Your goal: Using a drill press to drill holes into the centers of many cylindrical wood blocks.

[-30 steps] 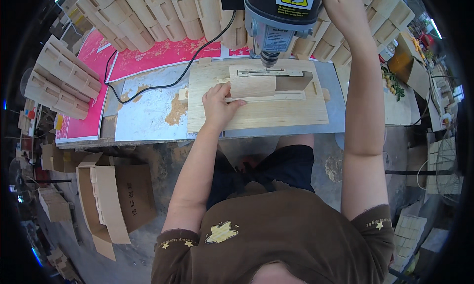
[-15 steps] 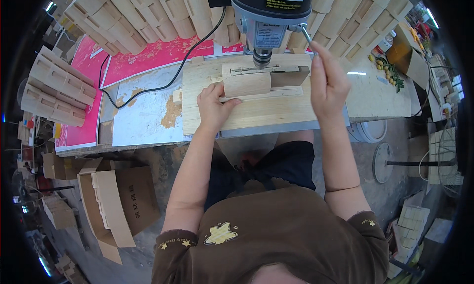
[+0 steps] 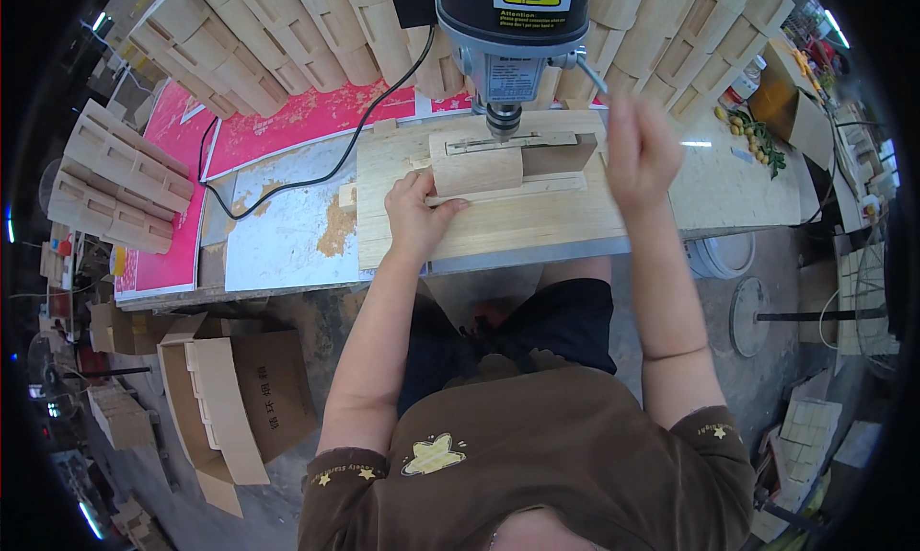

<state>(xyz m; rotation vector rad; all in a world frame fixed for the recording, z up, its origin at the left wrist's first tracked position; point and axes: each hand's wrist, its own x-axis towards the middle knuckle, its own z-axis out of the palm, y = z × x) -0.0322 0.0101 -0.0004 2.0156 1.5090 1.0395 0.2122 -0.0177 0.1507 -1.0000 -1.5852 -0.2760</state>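
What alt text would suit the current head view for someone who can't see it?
A person's left hand touches the left end of a wooden block beneath a bench drill, while the motion-blurred right hand is beside the drill's lever. Stacked wooden pieces stand behind, and an open cardboard box is at lower left.

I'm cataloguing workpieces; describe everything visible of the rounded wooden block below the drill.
The block is pale, unpainted and smooth, its near side curved. It lies left to right on the wooden board, a narrow strip along its far edge, the drill chuck above. The left hand is at its left end, apparently touching it. Its underside is hidden.
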